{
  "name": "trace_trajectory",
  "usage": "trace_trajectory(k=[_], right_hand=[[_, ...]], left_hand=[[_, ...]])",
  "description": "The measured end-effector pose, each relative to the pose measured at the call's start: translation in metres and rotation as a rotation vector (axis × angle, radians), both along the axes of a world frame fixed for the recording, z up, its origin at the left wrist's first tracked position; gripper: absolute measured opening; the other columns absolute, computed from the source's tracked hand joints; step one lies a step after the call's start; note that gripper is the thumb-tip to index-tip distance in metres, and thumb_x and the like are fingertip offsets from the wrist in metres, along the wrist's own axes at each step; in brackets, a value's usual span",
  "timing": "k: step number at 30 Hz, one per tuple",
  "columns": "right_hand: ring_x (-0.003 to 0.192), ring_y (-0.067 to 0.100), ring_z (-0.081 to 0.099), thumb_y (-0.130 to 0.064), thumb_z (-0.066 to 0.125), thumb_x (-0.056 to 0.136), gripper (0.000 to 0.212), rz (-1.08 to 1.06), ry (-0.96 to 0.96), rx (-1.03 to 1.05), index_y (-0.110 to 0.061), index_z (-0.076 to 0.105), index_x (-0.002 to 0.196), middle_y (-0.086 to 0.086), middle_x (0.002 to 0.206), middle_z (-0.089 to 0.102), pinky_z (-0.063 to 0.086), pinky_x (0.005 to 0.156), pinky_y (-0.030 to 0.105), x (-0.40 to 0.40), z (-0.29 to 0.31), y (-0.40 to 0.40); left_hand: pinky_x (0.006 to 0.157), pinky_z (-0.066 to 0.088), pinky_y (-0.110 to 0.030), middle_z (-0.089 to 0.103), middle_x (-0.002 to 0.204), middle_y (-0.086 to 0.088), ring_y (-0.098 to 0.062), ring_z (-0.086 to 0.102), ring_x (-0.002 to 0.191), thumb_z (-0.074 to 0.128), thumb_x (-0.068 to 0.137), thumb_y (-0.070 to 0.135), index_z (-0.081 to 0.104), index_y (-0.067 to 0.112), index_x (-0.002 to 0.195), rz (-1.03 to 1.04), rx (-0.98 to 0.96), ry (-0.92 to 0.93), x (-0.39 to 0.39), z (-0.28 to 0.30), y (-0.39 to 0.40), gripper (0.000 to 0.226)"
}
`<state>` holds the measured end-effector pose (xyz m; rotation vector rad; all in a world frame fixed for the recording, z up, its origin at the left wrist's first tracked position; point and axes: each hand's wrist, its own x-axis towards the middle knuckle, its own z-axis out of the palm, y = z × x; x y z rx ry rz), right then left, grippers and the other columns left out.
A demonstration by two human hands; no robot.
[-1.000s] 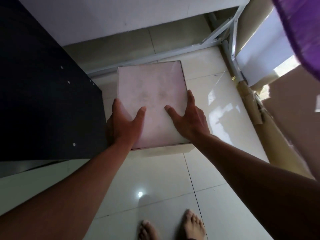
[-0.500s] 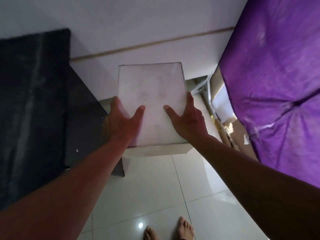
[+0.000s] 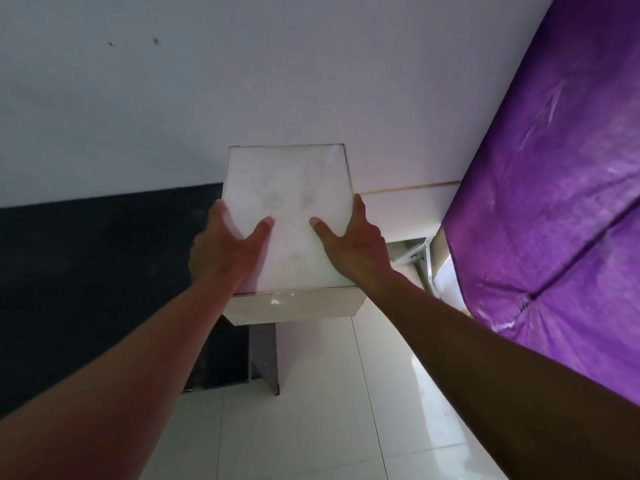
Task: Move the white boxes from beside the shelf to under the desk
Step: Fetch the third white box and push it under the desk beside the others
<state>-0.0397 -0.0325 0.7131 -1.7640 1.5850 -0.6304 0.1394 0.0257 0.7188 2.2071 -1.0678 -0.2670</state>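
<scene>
A white box hangs in the air in front of me, well above the floor, its top face toward the camera. My left hand grips its left side with the thumb laid on the top face. My right hand grips the right side the same way, thumb on top. The fingers of both hands are hidden behind the box's sides. The dark shelf stands at the left, next to the box.
A white wall fills the view ahead. A purple mattress leans at the right. A white metal frame shows low between wall and mattress. Glossy white floor tiles lie below.
The box has risen from the floor beside the shelf to chest height in both hands. The view has tilted up, so the wall and mattress now fill more of it.
</scene>
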Motion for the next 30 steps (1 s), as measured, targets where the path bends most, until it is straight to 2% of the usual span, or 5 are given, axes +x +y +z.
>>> trace_trajectory(k=[8,11,20,27,30], right_hand=[[0.126,0.033,0.052,-0.073,0.046,0.088,0.095,0.078,0.005,-0.022,-0.028,-0.001,0.157,0.010,0.144,0.049,0.042,0.100,0.039,0.116,0.064,0.097],[0.129,0.034,0.050,-0.073,0.045,0.089,0.094,0.092,-0.005,-0.025,-0.028,-0.001,0.157,0.011,0.148,0.044,0.043,0.100,0.040,0.158,0.071,0.133],[0.125,0.028,0.053,-0.066,0.049,0.091,0.090,0.272,-0.099,-0.030,-0.026,0.003,0.157,0.002,0.148,0.045,0.045,0.093,0.036,0.322,0.084,0.250],[0.118,0.027,0.058,-0.071,0.051,0.086,0.092,0.351,-0.103,-0.028,-0.030,0.007,0.155,0.001,0.141,0.052,0.051,0.095,0.043,0.416,0.073,0.274],[0.120,0.028,0.056,-0.070,0.050,0.086,0.092,0.361,-0.094,-0.016,-0.030,0.005,0.156,0.002,0.142,0.051,0.050,0.095,0.042,0.458,0.063,0.281]], left_hand=[[0.081,0.040,-0.038,0.057,0.129,-0.011,-0.036,0.057,0.113,0.058,0.083,0.064,0.036,0.019,0.139,0.059,-0.034,-0.023,0.107,0.070,0.115,0.075],[0.086,0.043,-0.042,0.056,0.133,-0.014,-0.039,0.056,0.116,0.057,0.083,0.065,0.034,0.019,0.141,0.088,-0.023,-0.046,0.145,0.085,0.157,0.077],[0.084,0.042,-0.040,0.059,0.130,-0.007,-0.035,0.058,0.114,0.059,0.083,0.063,0.038,0.023,0.138,0.235,-0.045,-0.051,0.297,0.101,0.295,0.071],[0.076,0.044,-0.037,0.063,0.117,-0.002,-0.025,0.057,0.091,0.054,0.079,0.068,0.043,0.026,0.126,0.333,-0.059,-0.067,0.380,0.081,0.337,0.064],[0.075,0.043,-0.037,0.062,0.117,-0.001,-0.024,0.055,0.090,0.053,0.079,0.068,0.043,0.026,0.125,0.354,-0.056,-0.070,0.419,0.071,0.347,0.064]])
